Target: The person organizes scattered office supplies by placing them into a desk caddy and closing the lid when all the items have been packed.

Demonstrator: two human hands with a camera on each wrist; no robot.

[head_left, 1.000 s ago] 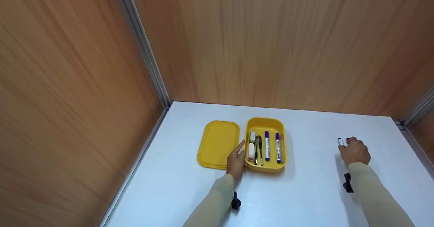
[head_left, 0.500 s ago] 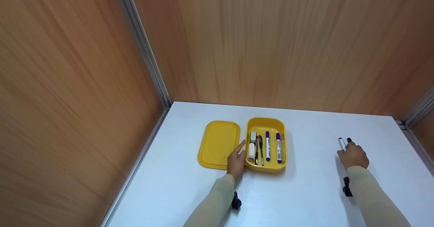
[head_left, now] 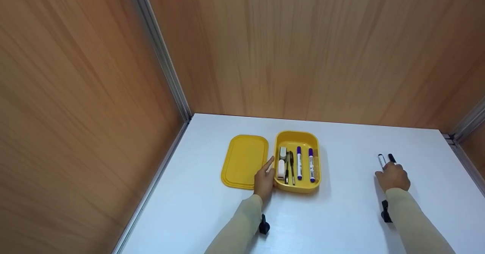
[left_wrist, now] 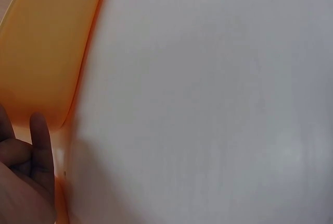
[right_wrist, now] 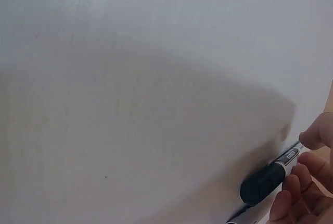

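Two markers (head_left: 386, 160) with white barrels, one with a black cap (right_wrist: 261, 182), are seen well to the right of the yellow box (head_left: 297, 138) on the white surface (head_left: 341, 216). They are pinched at the near ends by the curled fingers of the right hand (head_left: 393, 176). The left hand (head_left: 264, 179) rests with relaxed fingers against the box's left wall, beside the yellow lid (head_left: 243, 160). Compared with a second ago, the right hand has been drawn slightly nearer the person, so more of both markers is exposed.
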